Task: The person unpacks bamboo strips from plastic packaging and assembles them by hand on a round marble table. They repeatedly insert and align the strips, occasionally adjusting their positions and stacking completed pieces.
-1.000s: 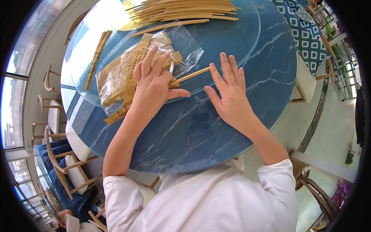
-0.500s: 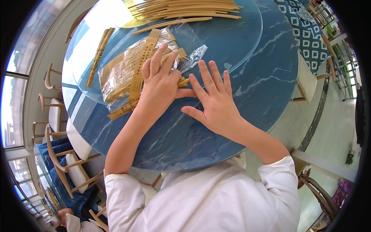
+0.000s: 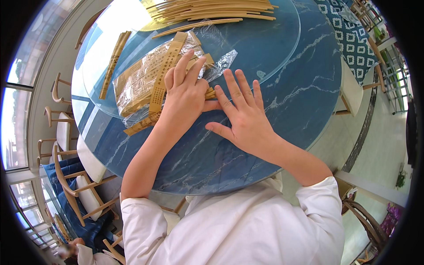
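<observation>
My left hand [image 3: 185,92] lies over a paper chopstick sleeve [image 3: 142,125], whose printed end shows left of my wrist. Its fingers are apart, some bent, with the thumb stretched toward my right hand. Pale chopstick ends [image 3: 211,94] stick out between the hands; the middle part is hidden under the left hand. My right hand [image 3: 247,115] is spread open, palm down, its index fingertip beside those ends. Beyond the left hand is a clear plastic packet [image 3: 134,84] of brown paper sleeves, with one loose sleeve [image 3: 164,73] lying across it.
Many loose chopsticks [image 3: 212,9] lie at the far side of the glass turntable [image 3: 287,48]. Two filled sleeves [image 3: 114,64] rest at the left. The round blue marbled table [image 3: 304,101] has wooden chairs [image 3: 81,190] to its left. Another person [image 3: 84,251] shows at lower left.
Almost nothing differs. Both hands keep their poses, with the right one shifted very slightly to the left.
</observation>
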Available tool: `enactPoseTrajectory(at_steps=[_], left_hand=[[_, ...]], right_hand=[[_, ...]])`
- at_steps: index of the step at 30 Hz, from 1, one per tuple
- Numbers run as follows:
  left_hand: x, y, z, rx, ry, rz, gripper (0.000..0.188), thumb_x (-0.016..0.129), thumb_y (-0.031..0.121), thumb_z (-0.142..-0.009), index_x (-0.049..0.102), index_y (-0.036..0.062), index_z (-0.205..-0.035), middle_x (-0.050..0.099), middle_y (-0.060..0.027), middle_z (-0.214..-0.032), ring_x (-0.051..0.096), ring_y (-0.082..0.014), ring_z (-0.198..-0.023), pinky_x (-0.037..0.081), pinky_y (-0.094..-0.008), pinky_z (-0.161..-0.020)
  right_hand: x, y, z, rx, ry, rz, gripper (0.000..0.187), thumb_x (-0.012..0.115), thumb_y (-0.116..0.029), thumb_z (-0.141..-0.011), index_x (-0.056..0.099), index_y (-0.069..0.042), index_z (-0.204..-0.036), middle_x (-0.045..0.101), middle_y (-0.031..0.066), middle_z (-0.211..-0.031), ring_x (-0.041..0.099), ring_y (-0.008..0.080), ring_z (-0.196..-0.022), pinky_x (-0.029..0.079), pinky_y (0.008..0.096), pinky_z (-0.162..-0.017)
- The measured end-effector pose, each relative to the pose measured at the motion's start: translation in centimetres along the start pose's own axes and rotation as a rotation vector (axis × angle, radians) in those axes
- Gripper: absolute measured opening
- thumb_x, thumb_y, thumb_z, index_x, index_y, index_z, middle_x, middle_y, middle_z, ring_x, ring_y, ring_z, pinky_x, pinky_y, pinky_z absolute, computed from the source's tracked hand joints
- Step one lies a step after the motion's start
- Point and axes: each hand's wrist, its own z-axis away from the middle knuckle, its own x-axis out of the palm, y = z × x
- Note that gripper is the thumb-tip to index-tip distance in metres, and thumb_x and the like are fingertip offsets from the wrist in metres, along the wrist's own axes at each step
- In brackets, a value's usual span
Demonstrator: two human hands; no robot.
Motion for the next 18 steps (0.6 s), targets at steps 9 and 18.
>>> enactPoseTrajectory(at_steps=[9, 18], left_hand=[[0.2, 0.0, 0.1, -0.009, -0.032, -0.005, 0.043, 0.087, 0.039, -0.072, 0.073, 0.0015, -0.087, 0.052, -0.0153, -0.156, 0.026, -0.0381, -0.157, 0.026, -0.0563, -0.120], [-0.6, 0.7, 0.1, -0.043, -0.027, -0.069, 0.047, 0.089, 0.045, -0.070, 0.073, 0.0030, -0.083, 0.053, -0.0144, -0.156, 0.026, -0.0365, -0.157, 0.024, -0.0542, -0.119]], right_hand=[[0.0, -0.3, -0.2, -0.008, -0.009, -0.017, 0.082, 0.065, -0.061, -0.097, 0.057, 0.003, -0.147, 0.026, 0.0254, -0.171, 0.019, 0.0428, -0.161, 0.015, 0.0649, -0.125], [-1.5, 3.9, -1.9, 0.044, 0.108, -0.170, 0.057, 0.069, -0.045, -0.101, 0.068, 0.002, -0.134, 0.033, 0.0264, -0.168, 0.023, 0.0437, -0.159, 0.025, 0.0598, -0.125]])
